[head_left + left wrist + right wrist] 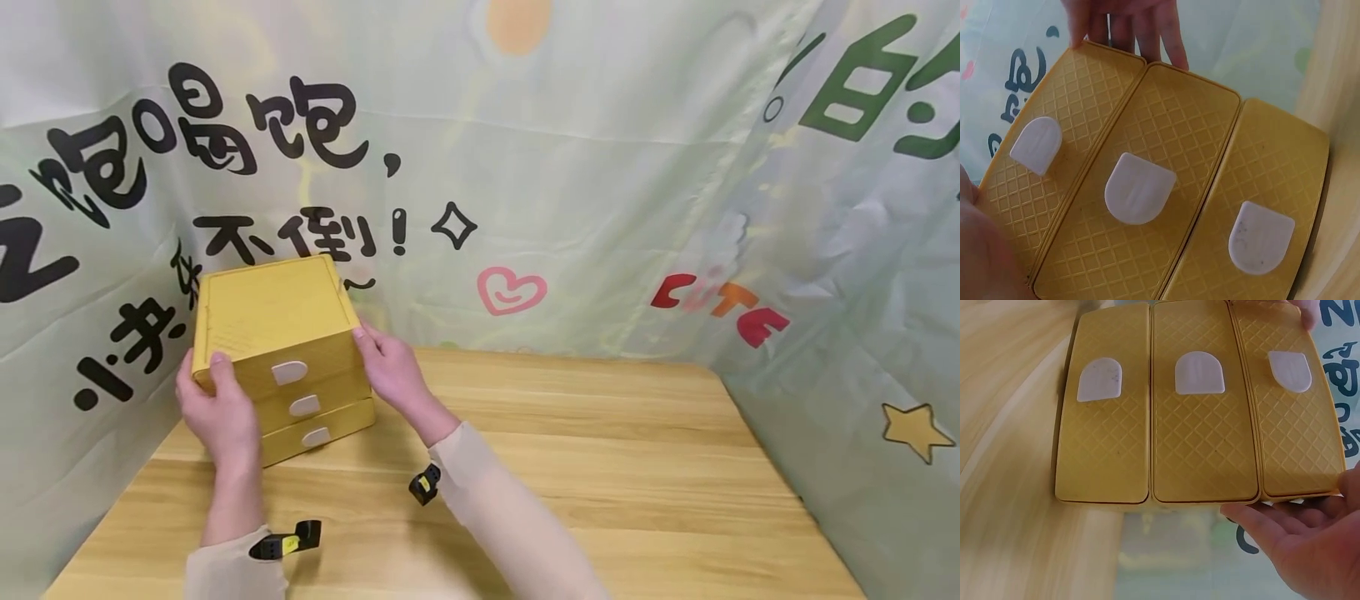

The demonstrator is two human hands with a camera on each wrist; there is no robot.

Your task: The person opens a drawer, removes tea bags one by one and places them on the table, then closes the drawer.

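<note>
A yellow three-drawer storage box stands at the back left of the table, its front turned toward me. Each drawer front carries a white rounded tab, and a diamond pattern shows on the fronts in both wrist views. My left hand grips the box's left side, thumb at the top front edge. On the opposite side my right hand holds it, thumb by the upper front corner and fingers along the side wall. All three drawers sit closed between the hands.
The wood-grain table extends to the right of the box. A printed cloth with lettering hangs behind and along both sides, close to the box's left and back. Small black wrist cameras sit on both sleeves.
</note>
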